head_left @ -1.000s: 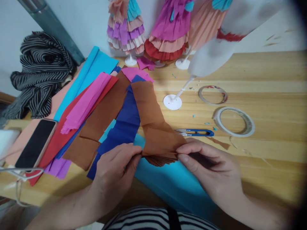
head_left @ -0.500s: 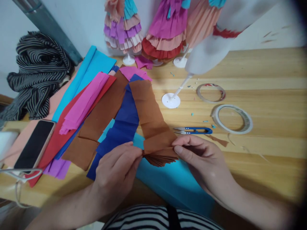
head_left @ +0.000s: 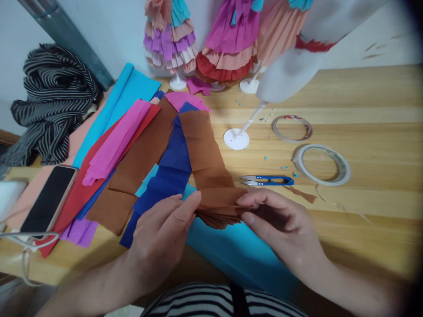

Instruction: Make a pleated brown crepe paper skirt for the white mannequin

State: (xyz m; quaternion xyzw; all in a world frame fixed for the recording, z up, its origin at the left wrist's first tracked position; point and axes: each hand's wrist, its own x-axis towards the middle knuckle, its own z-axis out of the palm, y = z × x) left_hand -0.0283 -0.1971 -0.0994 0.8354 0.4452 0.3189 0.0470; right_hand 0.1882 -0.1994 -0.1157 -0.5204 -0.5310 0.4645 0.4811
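Note:
A long brown paper strip (head_left: 205,145) runs down the middle of the table, its near end gathered into narrow pleats. My left hand (head_left: 165,235) pinches the left edge of the pleated end, thumb on top. At the right edge, my right hand (head_left: 284,224) holds the strip between thumb and fingers, the thumb beneath the newest fold. Under the strip's far part lies a dark blue paper strip (head_left: 170,171). Turquoise paper (head_left: 234,251) spreads below the pleats. Blue-handled thread snips (head_left: 267,180) rest just beyond my right hand.
Coloured paper (head_left: 109,163), a phone (head_left: 48,200) and a striped cloth (head_left: 56,101) are at the left. Two tape rolls (head_left: 345,171) (head_left: 276,127) lie right. A white form on a stand (head_left: 236,139) and paper dresses (head_left: 231,39) stand at the back.
Another fold of the brown strip has been raised at the pleats. My left thumb has moved up onto it, and my right thumb and fingers have parted slightly around its edge.

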